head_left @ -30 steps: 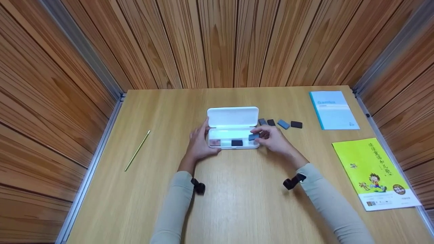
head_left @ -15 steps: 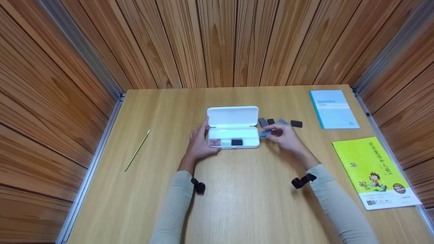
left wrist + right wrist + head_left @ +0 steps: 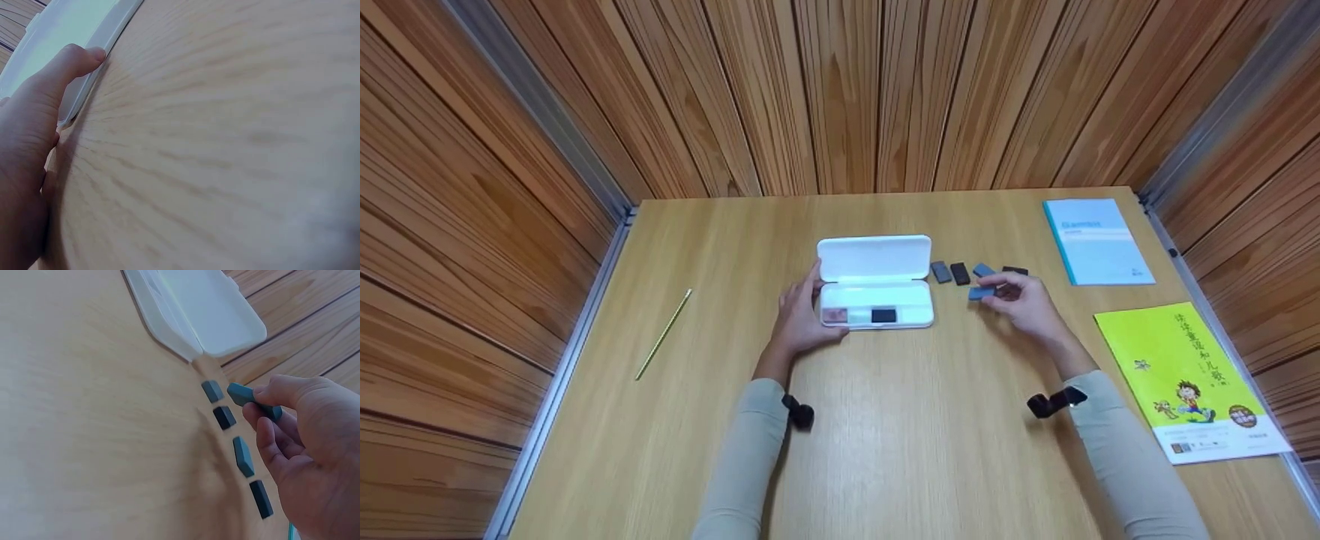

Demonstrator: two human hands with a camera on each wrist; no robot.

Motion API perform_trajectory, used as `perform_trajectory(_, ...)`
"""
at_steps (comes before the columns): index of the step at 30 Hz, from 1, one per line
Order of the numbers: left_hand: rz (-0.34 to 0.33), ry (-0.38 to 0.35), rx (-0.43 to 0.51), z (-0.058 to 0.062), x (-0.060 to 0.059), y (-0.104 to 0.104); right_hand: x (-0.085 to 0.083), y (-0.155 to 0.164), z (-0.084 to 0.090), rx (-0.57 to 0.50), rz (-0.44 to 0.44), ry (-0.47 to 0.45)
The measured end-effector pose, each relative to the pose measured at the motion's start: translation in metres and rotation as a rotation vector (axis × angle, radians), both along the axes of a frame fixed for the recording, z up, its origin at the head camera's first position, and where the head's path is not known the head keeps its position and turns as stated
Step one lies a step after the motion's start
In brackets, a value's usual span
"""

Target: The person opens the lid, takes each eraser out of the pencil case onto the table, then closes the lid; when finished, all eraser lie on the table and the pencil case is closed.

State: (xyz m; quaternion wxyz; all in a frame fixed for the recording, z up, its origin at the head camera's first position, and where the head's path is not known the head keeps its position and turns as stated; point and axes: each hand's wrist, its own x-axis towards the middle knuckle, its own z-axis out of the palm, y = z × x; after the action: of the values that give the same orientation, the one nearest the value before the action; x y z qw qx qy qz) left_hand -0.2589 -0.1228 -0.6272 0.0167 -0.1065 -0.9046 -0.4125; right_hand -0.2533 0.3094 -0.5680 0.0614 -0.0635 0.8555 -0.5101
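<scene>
Right of the white case (image 3: 874, 283), right hand (image 3: 1024, 304) is pinching a blue block (image 3: 981, 293) — grip should be lowering it flat beside the row of blocks (image 3: 236, 439); left hand (image 3: 799, 315), fingers relaxed, is bracing the case.

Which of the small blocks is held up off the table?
The blue block pinched in the right hand. The other four lie flat in a row on the table.

Bare table (image 3: 900, 420) lies open near the person; the white case (image 3: 874, 283) and row of small blocks (image 3: 960, 273) crowd the centre.
</scene>
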Motion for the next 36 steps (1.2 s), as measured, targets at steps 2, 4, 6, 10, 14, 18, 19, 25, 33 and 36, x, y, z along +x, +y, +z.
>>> perform_trajectory(2,-0.001,0.002,-0.001,0.000,0.000,-0.001,0.000,0.005,-0.002,-0.001,-0.003,-0.003)
perform_trajectory(4,-0.003,0.004,-0.001,0.000,-0.001,-0.001,0.001,0.010,-0.004,0.002,0.001,-0.012)
perform_trajectory(6,-0.003,0.005,-0.002,0.000,-0.001,-0.001,0.000,0.014,-0.008,0.010,0.007,-0.023)
perform_trajectory(10,-0.004,-0.007,0.001,-0.001,-0.002,-0.002,-0.002,0.023,-0.018,0.034,0.015,-0.021)
perform_trajectory(14,-0.006,-0.015,0.010,-0.002,-0.001,-0.002,-0.002,0.029,-0.025,0.057,0.026,0.024)
perform_trajectory(18,-0.003,-0.008,0.014,-0.003,-0.002,-0.002,-0.003,0.033,-0.025,0.081,0.032,0.042)
perform_trajectory(19,-0.002,-0.006,0.016,-0.003,-0.002,-0.002,-0.003,0.033,-0.025,0.089,0.032,0.046)
perform_trajectory(25,-0.002,0.001,0.020,-0.004,-0.002,-0.001,-0.004,0.034,-0.024,0.110,0.037,0.037)
perform_trajectory(33,-0.002,-0.007,0.010,-0.003,-0.002,0.000,-0.002,0.030,-0.015,0.100,0.050,0.020)
perform_trajectory(36,-0.002,-0.004,0.007,0.000,-0.002,0.000,-0.001,0.025,-0.010,0.109,0.056,0.009)
